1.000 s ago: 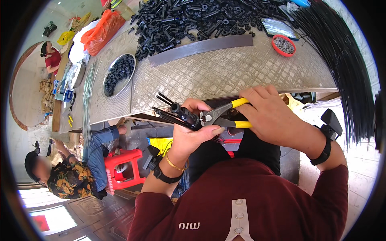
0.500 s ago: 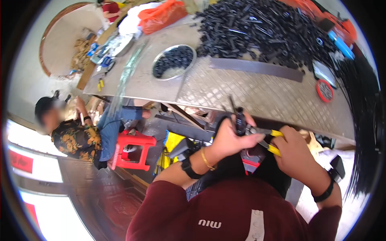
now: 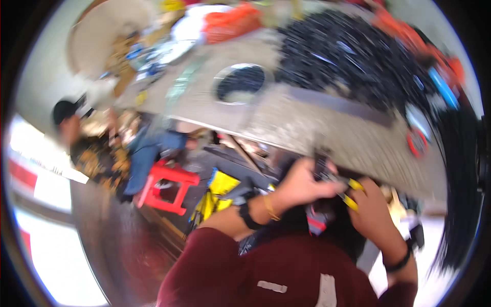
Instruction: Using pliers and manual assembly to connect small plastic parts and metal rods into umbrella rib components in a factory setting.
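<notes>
Above my lap, just off the near edge of the worktable, my left hand [image 3: 299, 185] is closed around a small dark black piece [image 3: 321, 165] that sticks up past its fingers. My right hand [image 3: 372, 211] grips pliers with yellow handles [image 3: 351, 203]. The metal jaws of the pliers point left and meet the black piece beside my left thumb. Motion blur hides exactly where the jaws bite.
On the worktable [image 3: 276, 120] lie a large heap of black pieces [image 3: 348, 51], a round metal tray [image 3: 217, 77] with more, a flat dark strip [image 3: 337, 106] and a red round container [image 3: 417, 141]. Long black strands [image 3: 463, 189] hang at right. Another person [image 3: 97, 153] sits left by a red stool [image 3: 169, 185].
The whole view has shifted and blurred, with the table scene sliding right and down. The pliers' handles look slightly closer together. Both hands keep their holds.
</notes>
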Demonstrator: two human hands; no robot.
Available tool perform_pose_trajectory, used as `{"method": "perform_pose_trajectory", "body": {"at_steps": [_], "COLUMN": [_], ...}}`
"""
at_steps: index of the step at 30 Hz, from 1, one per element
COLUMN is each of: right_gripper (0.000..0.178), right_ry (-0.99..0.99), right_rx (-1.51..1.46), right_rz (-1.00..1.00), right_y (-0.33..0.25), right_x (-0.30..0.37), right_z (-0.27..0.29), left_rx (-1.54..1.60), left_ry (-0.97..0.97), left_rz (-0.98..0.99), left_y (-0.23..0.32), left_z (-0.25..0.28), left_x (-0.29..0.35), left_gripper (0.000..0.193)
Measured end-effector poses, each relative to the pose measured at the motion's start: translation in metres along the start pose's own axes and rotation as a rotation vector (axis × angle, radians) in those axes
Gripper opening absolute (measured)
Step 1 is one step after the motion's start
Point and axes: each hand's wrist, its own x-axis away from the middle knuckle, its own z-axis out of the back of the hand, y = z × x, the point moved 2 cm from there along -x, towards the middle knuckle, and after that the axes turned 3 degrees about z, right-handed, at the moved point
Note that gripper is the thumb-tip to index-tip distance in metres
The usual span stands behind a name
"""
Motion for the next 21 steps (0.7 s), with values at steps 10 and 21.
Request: {"method": "perform_pose_trajectory", "body": {"at_steps": [10, 21], "right_gripper": [0.021, 0.021], "right_ry": [-0.196, -0.106], "right_rx": [0.224, 0.253], "right_rz": [-0.024, -0.048], "right_y": [-0.018, 0.048], "right_x": [-0.001, 0.010], "right_z": [0.051, 0.060], "left_rx": [0.265, 0.251], "left_ry": [-0.122, 0.056], "left_rz": [-0.151, -0.274], "left_y": [-0.003, 0.017], "left_z": [-0.016, -0.011], "left_x": [0.010, 0.004], "left_gripper": [0.036, 0.042]}}
